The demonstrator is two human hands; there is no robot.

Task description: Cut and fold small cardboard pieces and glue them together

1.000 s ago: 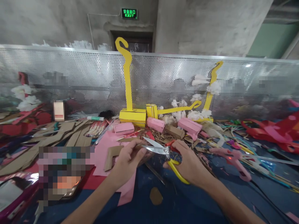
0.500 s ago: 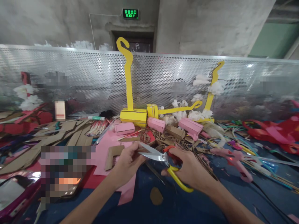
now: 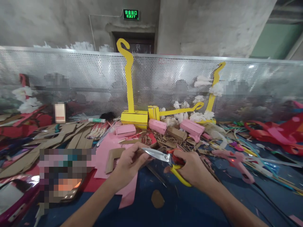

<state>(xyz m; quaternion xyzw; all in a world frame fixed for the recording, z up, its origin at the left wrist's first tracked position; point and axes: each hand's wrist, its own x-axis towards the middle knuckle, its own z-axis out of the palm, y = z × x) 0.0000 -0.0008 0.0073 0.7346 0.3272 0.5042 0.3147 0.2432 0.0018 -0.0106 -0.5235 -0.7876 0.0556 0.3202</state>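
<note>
My right hand [image 3: 189,167] grips a pair of scissors [image 3: 157,154] with one red and one yellow handle. The blades lie together and point left, their tips by the fingers of my left hand [image 3: 130,162]. That hand is closed in a pinch; what it holds, if anything, is hidden behind the fingers and blades. Brown cardboard [image 3: 156,145] shows just beyond the blades. An L-shaped cardboard piece [image 3: 110,160] lies on pink sheet material [image 3: 101,164] left of my left hand. Below the hands, a small rounded cardboard piece [image 3: 157,199] rests on the blue table [image 3: 132,217].
Pink boxes [image 3: 125,130] and yellow hooked shapes on box bases [image 3: 134,117] stand at the back before a perforated metal panel [image 3: 156,78]. A pink glue gun [image 3: 236,162] with a cord lies right. Cardboard strips [image 3: 54,138] cover the left.
The scissor blades have closed from a spread position, and the yellow handle has come up toward the red one. My left hand stays almost in place.
</note>
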